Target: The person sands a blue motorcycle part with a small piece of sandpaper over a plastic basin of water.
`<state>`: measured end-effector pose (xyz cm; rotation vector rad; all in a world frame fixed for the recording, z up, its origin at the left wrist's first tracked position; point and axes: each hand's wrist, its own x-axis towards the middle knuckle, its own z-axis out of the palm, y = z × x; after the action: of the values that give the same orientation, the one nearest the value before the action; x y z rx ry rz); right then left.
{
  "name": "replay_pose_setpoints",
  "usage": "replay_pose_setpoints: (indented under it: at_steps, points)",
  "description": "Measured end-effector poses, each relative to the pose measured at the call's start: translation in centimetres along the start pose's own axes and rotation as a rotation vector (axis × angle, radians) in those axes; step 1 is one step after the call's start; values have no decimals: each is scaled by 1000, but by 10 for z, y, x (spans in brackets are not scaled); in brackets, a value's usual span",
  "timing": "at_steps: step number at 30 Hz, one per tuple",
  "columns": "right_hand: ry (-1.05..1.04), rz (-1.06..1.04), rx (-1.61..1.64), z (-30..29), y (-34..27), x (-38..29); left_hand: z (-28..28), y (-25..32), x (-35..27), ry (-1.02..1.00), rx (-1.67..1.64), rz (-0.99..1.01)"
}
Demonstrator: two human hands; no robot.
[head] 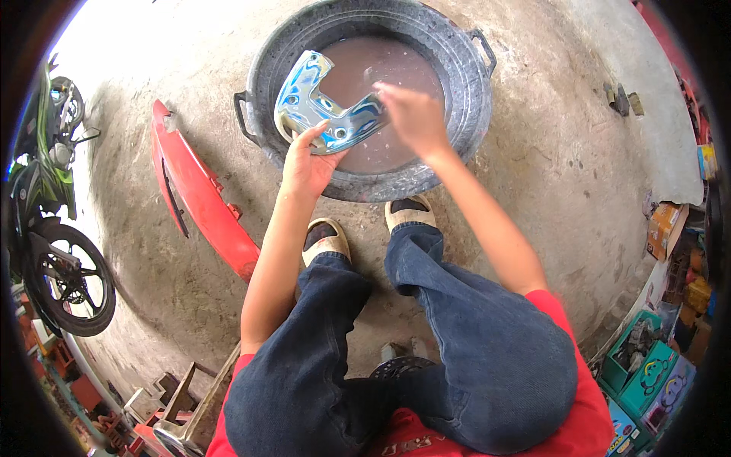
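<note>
My left hand (313,163) grips a curved, U-shaped plastic panel (320,117) by its lower edge, thumb on top. Swirls of blue, silver and yellow cover the glossy panel, and several round holes run along it. At the panel's right end is my right hand (414,117), blurred, with its fingers bent. Whether it holds something there cannot be made out. Beneath both hands stands a round black plastic tub (462,108) with two side handles. Murky brownish-pink water (394,65) lies in it, with small specks on top.
A long red motorcycle body panel (200,194) lies on the concrete floor (548,143) to the left. Beyond it stands a motorcycle (68,280). Boxes (634,360) and parts line the right edge. A wood-framed item (191,400) is at lower left. My slippered feet (328,243) are against the tub's near side.
</note>
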<state>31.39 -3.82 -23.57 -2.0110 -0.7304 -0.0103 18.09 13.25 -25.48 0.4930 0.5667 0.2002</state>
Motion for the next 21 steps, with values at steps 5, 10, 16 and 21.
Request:
replay_pose_setpoints:
  at_steps: [5,10,16,21]
  points:
    - [-68,-323,-134,25,-20,-41,-2,1,-14,-239,-89,-18]
    - [31,-318,-249,22,-14,-41,4,-1,-20,-211,-57,-8]
    - [-50,-450,-373,10,3,-25,-1,-2,-22,-228,-20,-3]
    - [-131,-583,-396,22,-24,-43,-8,3,-22,-215,-34,-16]
